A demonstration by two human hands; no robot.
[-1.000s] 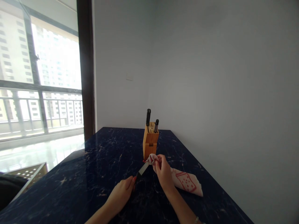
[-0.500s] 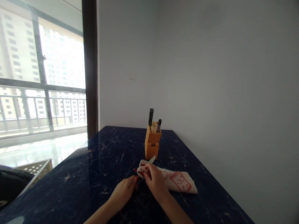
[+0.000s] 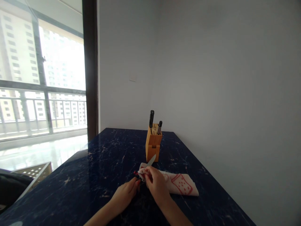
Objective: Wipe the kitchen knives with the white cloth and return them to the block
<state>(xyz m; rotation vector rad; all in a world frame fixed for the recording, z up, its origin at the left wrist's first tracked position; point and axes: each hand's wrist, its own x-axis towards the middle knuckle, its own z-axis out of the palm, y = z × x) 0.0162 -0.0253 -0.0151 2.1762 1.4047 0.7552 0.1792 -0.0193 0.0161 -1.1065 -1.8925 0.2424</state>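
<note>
Corner of a bright room: pale grey wall (image 3: 211,78) to the right of the hands, small wall plate (image 3: 132,78) on it, dark door frame (image 3: 90,62) further left, then a tall window (image 3: 61,56) with a balcony railing (image 3: 28,113) and tower blocks (image 3: 16,53) outside. Far to the left of the hands and low down, a perforated crate (image 3: 35,171) and a black shape (image 3: 11,191), too dim to name. Navy marble surface (image 3: 105,157) with pale veining under the hands.

Head view, the only one. Hands close together, near the surface's front edge. Left hand (image 3: 124,196) closed around the handle of a kitchen knife (image 3: 151,160), the handle itself hidden in the grip. Right hand (image 3: 156,185) pinched on a white tea towel (image 3: 181,185) with a red print, folded over the lower blade. Bare tip angled up, away from the hands. Rest of the tea towel lying flat to the right of the right hand. Small red speck just beside the left fingers, unclear what. Straight ahead, a wooden knife block (image 3: 153,146) upright, two dark handles (image 3: 151,118) in its slots, some slots open.

Progress so far: knife out of the block, lower blade under the tea towel, tip uncovered.
</note>
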